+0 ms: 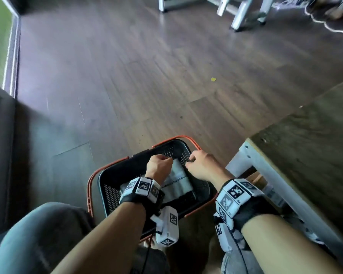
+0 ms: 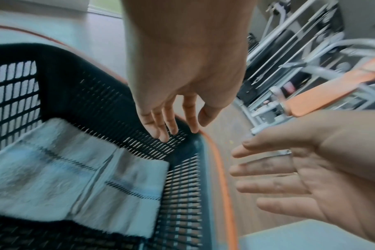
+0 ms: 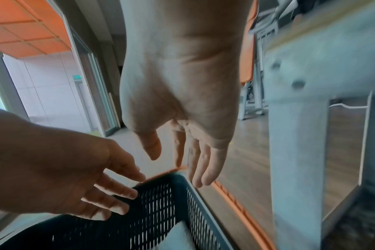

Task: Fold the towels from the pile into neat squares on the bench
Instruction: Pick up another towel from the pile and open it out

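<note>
A white towel (image 1: 178, 178) with thin dark stitched stripes lies folded in a black mesh basket (image 1: 111, 194) with orange handles, on the floor between my knees. In the left wrist view the towel (image 2: 75, 177) fills the basket's (image 2: 182, 186) bottom. My left hand (image 1: 158, 165) hovers over the towel's far end, fingers straight and relaxed (image 2: 182, 125), holding nothing. My right hand (image 1: 200, 165) hangs over the basket's far right corner (image 3: 156, 203), fingers extended (image 3: 180, 162) and empty. The wooden bench (image 1: 315, 135) stands at my right.
The bench's white metal leg (image 3: 295, 152) stands close to the right of the basket. Dark wood floor (image 1: 147, 76) stretches ahead. Metal frames on wheels (image 1: 244, 14) stand at the far side. A small yellow scrap (image 1: 213, 79) lies on the floor.
</note>
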A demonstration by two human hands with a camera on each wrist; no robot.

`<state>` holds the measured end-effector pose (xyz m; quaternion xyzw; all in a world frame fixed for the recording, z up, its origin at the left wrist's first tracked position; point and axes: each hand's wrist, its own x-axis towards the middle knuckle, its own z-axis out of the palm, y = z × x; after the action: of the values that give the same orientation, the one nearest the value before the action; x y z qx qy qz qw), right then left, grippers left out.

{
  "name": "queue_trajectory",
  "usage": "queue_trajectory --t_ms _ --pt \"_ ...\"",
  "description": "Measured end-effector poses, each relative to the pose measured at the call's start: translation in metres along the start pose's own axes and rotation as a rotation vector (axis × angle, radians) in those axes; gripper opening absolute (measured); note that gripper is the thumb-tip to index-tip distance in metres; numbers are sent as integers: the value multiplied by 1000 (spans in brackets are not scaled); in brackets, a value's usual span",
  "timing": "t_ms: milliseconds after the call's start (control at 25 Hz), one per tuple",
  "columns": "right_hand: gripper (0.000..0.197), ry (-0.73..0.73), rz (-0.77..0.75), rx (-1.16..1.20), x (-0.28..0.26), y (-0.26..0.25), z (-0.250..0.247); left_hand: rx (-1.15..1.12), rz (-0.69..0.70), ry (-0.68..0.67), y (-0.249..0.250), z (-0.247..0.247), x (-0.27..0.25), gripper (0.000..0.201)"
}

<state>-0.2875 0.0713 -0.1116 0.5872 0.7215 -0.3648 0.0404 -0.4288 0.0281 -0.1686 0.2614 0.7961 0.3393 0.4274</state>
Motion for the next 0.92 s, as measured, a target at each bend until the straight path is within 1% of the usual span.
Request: queue_trajectory --t_ms 80,200,320,400,480,600,680,800,920 --pt "18 80 -21 33 -31 -10 -30 -10 87 -47 39 -5 -31 18" --pt "20 249 -48 84 -81 -20 -74 -60 240 -122 97 -4 -85 16" --pt "26 396 -37 103 -131 -18 -111 -22 392 -130 139 2 -137 17" --pt "37 430 -11 139 -157 -12 -125 -23 452 -156 155 8 -161 15" --pt "48 441 21 153 -182 -3 -137 -24 481 -205 164 15 -182 20" --pt "58 440 82 167 -209 11 -149 22 542 -268 172 24 -205 20" --pt "56 454 121 174 -224 21 -154 59 569 -318 176 32 -219 20" --pt "44 494 222 181 -244 41 -165 132 609 -376 180 47 -233 22" --pt "44 548 341 237 -267 72 -175 236 635 -449 185 73 -248 21"
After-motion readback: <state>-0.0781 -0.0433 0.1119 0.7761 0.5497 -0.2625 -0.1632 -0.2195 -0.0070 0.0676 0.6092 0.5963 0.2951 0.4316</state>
